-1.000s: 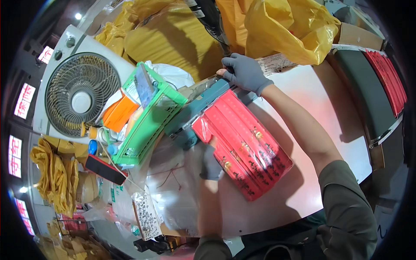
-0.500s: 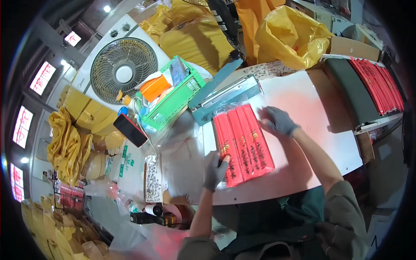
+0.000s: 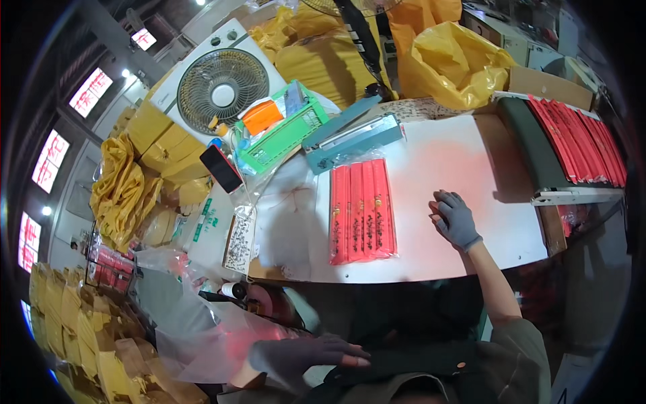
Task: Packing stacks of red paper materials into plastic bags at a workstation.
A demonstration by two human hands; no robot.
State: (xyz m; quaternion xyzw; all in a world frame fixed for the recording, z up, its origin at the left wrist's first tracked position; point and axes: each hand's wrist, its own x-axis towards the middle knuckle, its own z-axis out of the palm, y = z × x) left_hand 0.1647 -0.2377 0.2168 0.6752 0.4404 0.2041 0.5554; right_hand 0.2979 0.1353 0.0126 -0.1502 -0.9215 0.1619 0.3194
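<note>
A flat, rectangular red bundle (image 3: 361, 212) in clear plastic, black-marked toward its near end, lies on the white surface (image 3: 434, 151) left of the grey-gloved, empty right hand (image 3: 459, 222); the near left hand (image 3: 303, 357) seems released.

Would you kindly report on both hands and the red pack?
Left hand off the table, fingers extended. Right hand open, right of the red pack. Pack flat near blue device, nothing on top.

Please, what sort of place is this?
Probably a packing workshop: a bagged red pack lies by what looks like a sealer, and red pieces lie on what seems a conveyor.
</note>
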